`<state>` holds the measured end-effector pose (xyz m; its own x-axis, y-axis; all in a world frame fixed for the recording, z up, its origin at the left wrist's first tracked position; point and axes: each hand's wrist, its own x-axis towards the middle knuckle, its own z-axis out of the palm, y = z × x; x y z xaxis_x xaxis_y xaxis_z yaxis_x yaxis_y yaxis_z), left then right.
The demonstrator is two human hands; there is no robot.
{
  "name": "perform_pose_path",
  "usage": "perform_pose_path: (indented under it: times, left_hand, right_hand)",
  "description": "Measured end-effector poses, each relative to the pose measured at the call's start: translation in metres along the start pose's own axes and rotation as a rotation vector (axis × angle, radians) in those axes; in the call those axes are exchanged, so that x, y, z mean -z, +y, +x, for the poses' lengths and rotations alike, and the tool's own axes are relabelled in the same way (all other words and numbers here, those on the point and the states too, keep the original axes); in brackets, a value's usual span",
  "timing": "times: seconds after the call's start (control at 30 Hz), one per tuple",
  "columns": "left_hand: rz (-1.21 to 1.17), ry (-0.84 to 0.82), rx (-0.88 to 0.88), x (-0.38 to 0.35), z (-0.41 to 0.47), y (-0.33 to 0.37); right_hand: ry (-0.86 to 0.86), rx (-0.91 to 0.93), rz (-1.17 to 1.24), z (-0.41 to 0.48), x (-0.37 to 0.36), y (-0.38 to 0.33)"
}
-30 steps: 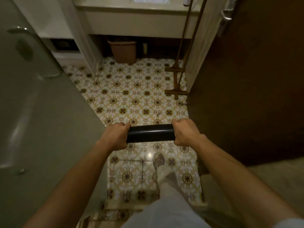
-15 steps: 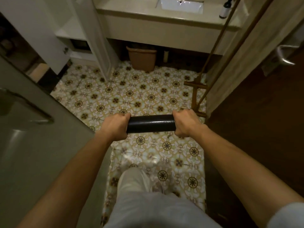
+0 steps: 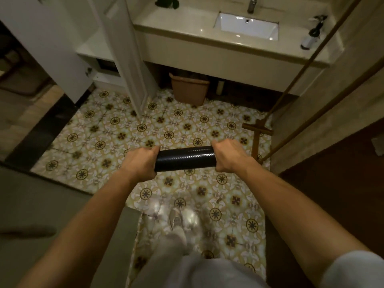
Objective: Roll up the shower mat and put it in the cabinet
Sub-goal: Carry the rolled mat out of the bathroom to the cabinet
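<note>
The shower mat [image 3: 185,159] is a tight black roll held level in front of me, above the patterned floor tiles. My left hand [image 3: 140,162] is closed around its left end and my right hand [image 3: 228,156] around its right end. Both ends of the roll are hidden inside my fists. A white cabinet [image 3: 97,65] stands at the far left with its doors swung open; one open door [image 3: 128,53] juts toward me.
A sink counter [image 3: 207,34] runs along the far wall, with a brown bin [image 3: 189,90] under it. A wooden-handled tool [image 3: 257,132] leans at the right wall. A grey glass door [image 3: 41,215] is at my left, a brown door [image 3: 342,183] at my right.
I have stepped forward into the bathroom with the roll held the same way in both hands. The sink, bin and open cabinet have come closer and fuller into view.
</note>
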<state>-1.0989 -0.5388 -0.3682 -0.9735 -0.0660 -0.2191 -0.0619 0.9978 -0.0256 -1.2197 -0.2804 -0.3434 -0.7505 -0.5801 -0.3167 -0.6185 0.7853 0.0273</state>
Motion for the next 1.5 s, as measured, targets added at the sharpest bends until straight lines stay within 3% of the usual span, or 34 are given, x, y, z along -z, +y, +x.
perform_pose_path:
  times: [0.67, 0.83, 1.17, 1.5]
  left_hand:
    - [-0.188, -0.014, 0.248, 0.046, 0.198, -0.200]
    - [-0.231, 0.053, 0.318, 0.054, 0.247, -0.268]
    - [-0.253, 0.010, 0.616, 0.077, 0.290, -0.422]
    - [-0.217, -0.009, 0.657, 0.076, 0.306, -0.584]
  right_hand:
    - [0.004, 0.173, -0.078, 0.325, 0.107, -0.048]
    - [0.002, 0.279, -0.091, 0.428, 0.143, -0.074]
    - [0.017, 0.554, -0.069, 0.602, 0.216, -0.183]
    - [0.079, 0.652, -0.054, 0.724, 0.239, -0.313]
